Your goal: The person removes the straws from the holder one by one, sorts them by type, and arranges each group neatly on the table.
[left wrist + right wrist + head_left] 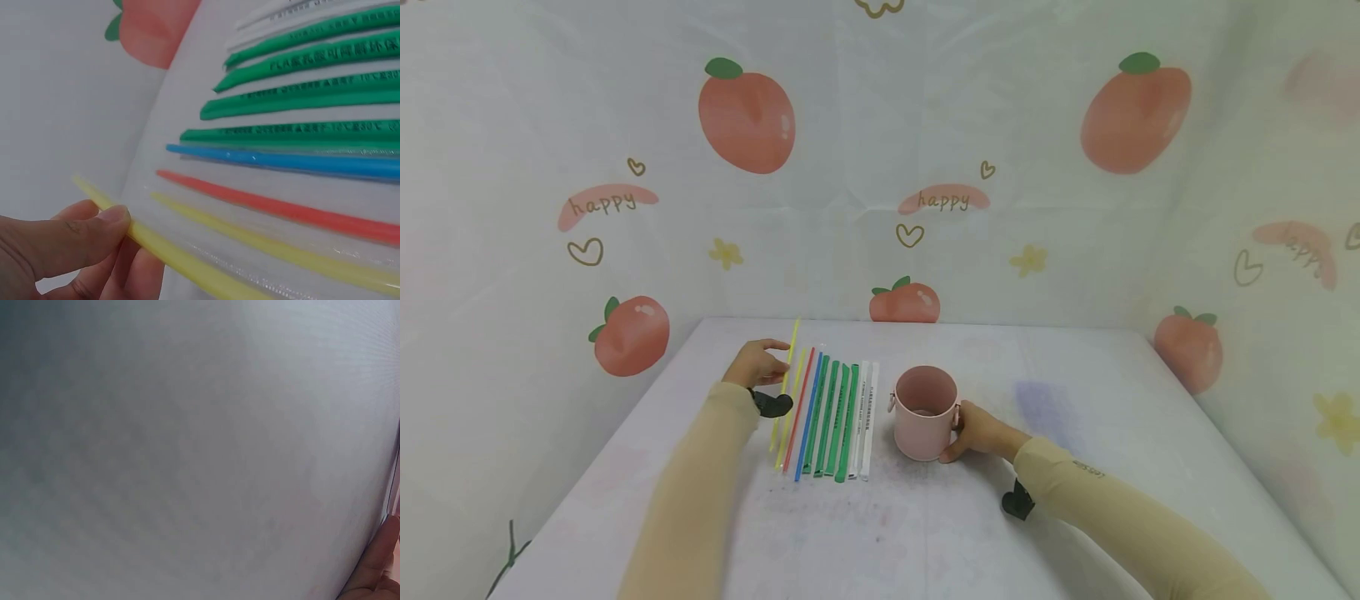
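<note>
My left hand pinches a yellow straw between thumb and fingers near its far end, at the left side of a row of straws. Beside it in the left wrist view lie a second yellow straw, a red straw and a blue straw. Right of the row stands a pink bucket, upright, with small side handles. My right hand holds this bucket by its right side, thumb low at the front. Only a bit of that hand shows in the right wrist view.
Several green-wrapped straws and white-wrapped straws continue the row toward the bucket. The white table ends at a back wall cloth printed with fruit.
</note>
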The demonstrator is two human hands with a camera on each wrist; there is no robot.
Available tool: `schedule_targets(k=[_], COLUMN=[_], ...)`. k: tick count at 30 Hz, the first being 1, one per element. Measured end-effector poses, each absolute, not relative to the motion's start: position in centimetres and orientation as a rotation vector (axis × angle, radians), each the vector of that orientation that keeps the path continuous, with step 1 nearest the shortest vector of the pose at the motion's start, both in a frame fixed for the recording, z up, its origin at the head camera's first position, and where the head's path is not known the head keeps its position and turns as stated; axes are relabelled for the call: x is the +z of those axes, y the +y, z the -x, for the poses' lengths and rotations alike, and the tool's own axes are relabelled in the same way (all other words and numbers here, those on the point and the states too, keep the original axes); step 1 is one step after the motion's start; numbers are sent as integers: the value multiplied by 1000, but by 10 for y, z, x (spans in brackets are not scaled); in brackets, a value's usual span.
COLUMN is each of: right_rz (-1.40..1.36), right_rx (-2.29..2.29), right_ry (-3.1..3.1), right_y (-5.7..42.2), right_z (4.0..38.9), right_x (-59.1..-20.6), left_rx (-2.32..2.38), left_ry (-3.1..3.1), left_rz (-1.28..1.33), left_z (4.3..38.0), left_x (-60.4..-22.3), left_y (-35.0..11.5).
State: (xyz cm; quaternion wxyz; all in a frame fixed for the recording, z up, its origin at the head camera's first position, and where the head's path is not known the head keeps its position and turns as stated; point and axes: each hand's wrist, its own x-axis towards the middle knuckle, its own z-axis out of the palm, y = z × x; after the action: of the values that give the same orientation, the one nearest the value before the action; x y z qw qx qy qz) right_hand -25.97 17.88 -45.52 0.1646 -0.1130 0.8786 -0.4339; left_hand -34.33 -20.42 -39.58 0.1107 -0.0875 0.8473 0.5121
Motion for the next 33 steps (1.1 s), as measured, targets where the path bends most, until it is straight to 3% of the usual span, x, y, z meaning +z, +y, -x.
schedule_targets(k=[33], right_rz=[268], right_rx=[-1218], right_ry=[2524], right_y=[178], right_z=[260], right_x=[-456], left_rx=[1434], left_ry=[2465], left_rz=[372], left_z=[337], left_x=[-430], left_y=[-204])
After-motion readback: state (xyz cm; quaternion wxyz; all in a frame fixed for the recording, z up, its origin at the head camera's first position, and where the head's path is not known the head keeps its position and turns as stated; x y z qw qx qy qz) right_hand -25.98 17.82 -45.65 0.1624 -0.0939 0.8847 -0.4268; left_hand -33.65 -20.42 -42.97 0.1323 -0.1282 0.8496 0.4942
